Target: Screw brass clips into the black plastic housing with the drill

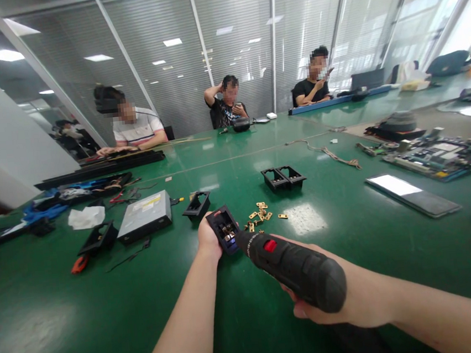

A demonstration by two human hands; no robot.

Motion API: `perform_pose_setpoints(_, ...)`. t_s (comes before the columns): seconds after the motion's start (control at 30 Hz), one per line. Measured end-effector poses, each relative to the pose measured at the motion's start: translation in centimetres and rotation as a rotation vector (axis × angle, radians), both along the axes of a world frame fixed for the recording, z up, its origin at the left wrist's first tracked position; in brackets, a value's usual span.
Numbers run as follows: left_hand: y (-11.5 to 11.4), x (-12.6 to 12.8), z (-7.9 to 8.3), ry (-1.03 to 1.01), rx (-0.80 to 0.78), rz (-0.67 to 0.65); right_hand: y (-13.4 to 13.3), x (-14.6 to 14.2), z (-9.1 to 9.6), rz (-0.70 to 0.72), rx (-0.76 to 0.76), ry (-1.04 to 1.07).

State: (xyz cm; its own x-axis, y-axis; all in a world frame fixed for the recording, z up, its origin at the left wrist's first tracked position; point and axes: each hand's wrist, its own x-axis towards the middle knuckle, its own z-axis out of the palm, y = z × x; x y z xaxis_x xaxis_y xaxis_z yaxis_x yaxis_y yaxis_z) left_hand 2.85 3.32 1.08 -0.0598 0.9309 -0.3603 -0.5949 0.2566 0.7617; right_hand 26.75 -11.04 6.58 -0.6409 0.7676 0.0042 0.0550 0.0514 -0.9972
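Note:
My left hand (209,240) is closed around the side of a black plastic housing (225,222), tilted with its open face towards me. Small brass-coloured metal parts show inside it, lit by a bluish glow. My right hand (310,305) grips a black cordless drill (297,270) with a red switch on top. The drill's front end points left at the housing; its bit and exact contact are hard to make out. Just beyond, a loose pile of small brass plates (261,214) lies on the green table. A similar black frame (196,205) stands left of my left hand.
Two joined black frames (283,178) stand farther back. At left are a silver disc drive (145,214), another black housing (97,238) and white tissue (86,217). A phone (412,195) and circuit boards (445,151) lie at right. Several people sit across the table.

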Motion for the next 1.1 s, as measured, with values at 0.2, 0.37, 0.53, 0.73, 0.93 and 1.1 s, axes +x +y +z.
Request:
perform_pose_setpoints(0.2,-0.09,0.04,0.09,0.005,-0.001,0.007,0.09,-0.09,0.11,-0.010,0.011,0.004)
perform_pose_setpoints(0.37,-0.13,0.09,0.15,0.018,0.013,0.016,-0.03,-0.25,0.27,0.008,-0.025,-0.015)
perform_pose_setpoints(0.53,-0.20,0.11,0.20,0.026,0.001,0.013,-0.03,-0.21,0.18,-0.014,-0.004,-0.015)
perform_pose_setpoints(0.73,-0.15,0.07,0.11,0.012,-0.002,0.011,0.07,-0.17,0.09,-0.008,-0.010,0.006)
perform_pose_setpoints(0.93,-0.15,0.06,0.16,0.030,-0.013,0.012,0.13,-0.26,0.10,-0.015,0.066,0.016)
perform_pose_setpoints(1.1,-0.24,0.13,0.37,0.018,-0.015,0.010,0.10,-0.22,0.30,-0.012,0.069,-0.017)
